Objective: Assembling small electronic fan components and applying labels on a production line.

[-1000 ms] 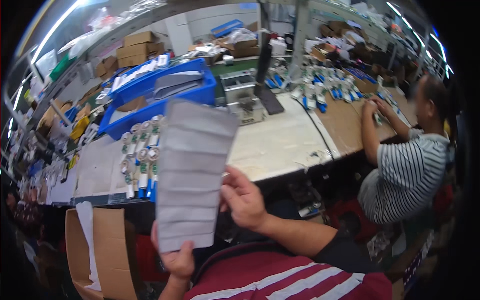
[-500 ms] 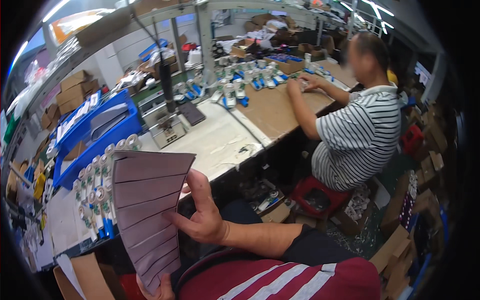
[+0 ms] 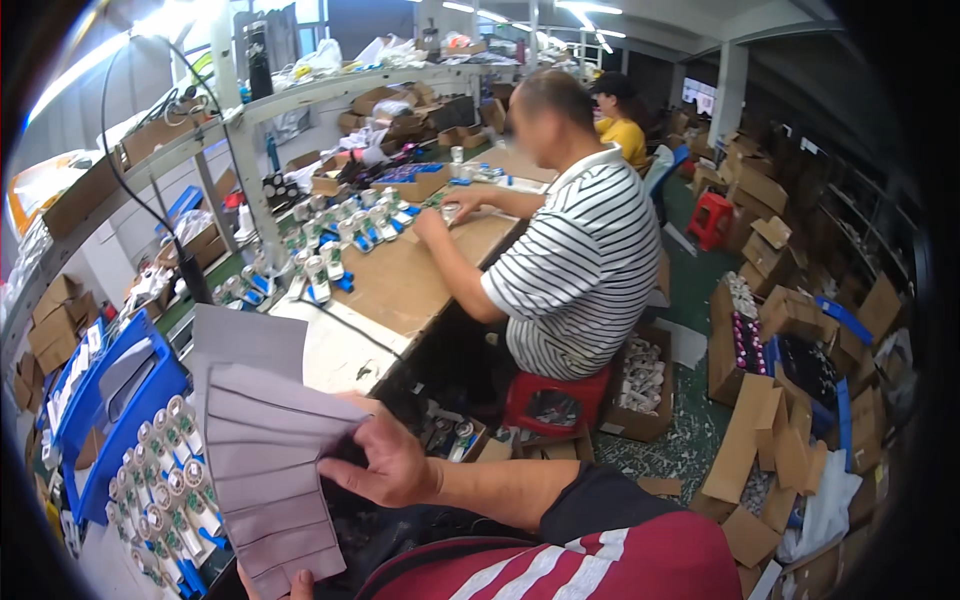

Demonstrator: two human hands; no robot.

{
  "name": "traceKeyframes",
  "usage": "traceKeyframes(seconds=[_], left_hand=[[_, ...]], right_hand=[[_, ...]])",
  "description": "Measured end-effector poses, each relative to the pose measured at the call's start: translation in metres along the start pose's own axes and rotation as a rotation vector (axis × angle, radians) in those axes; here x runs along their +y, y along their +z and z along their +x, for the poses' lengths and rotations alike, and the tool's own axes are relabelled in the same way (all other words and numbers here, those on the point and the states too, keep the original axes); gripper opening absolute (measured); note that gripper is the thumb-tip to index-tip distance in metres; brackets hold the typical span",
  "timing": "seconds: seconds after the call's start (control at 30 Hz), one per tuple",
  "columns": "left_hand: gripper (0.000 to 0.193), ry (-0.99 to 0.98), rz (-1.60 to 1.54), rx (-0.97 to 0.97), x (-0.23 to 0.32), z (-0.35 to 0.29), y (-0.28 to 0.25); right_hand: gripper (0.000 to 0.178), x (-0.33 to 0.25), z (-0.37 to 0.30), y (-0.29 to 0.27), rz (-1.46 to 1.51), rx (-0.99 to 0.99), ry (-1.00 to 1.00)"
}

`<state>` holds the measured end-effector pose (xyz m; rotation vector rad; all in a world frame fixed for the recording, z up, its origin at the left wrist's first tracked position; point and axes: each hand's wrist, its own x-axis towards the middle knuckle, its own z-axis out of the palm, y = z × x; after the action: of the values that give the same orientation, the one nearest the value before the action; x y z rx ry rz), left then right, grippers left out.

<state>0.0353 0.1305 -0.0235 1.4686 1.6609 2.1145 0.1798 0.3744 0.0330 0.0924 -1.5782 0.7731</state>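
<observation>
A fan of overlapping grey-mauve sheets [image 3: 270, 470], with dark lines between them, is held up in front of me. My right hand [image 3: 388, 462] pinches its right edge between thumb and fingers. At the lower edge of the picture my left hand [image 3: 290, 585], only partly visible, grips the bottom of the fan. A further plain grey sheet [image 3: 250, 340] stands out above and behind the fan. Just left of the sheets, rows of small white-and-blue parts with green circuit boards [image 3: 165, 480] lie on the bench.
A blue bin [image 3: 110, 400] stands at the left. Ahead, a co-worker in a striped shirt [image 3: 580, 240] sits on a red stool [image 3: 555, 400], hands on a brown board [image 3: 400, 275]. Open cardboard boxes [image 3: 745, 440] crowd the floor at right. A black cable [image 3: 350, 325] crosses the bench.
The view has swung to the right, showing more floor and boxes. One grey sheet now sticks out above the fan, and my right hand has shifted along its edge.
</observation>
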Motion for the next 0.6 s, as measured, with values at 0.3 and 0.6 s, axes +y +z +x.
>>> traceKeyframes(seconds=[0.3, 0.6], left_hand=[[0.039, -0.361, -0.161, -0.049, -0.032, -0.07, -0.072], [0.04, -0.558, -0.203, -0.13, -0.036, -0.065, -0.026]], right_hand=[[0.014, -0.02, -0.025, 0.07, 0.451, -0.507, 0.211], [0.012, -0.137, -0.05, 0.233, 1.367, -0.43, -0.128]])
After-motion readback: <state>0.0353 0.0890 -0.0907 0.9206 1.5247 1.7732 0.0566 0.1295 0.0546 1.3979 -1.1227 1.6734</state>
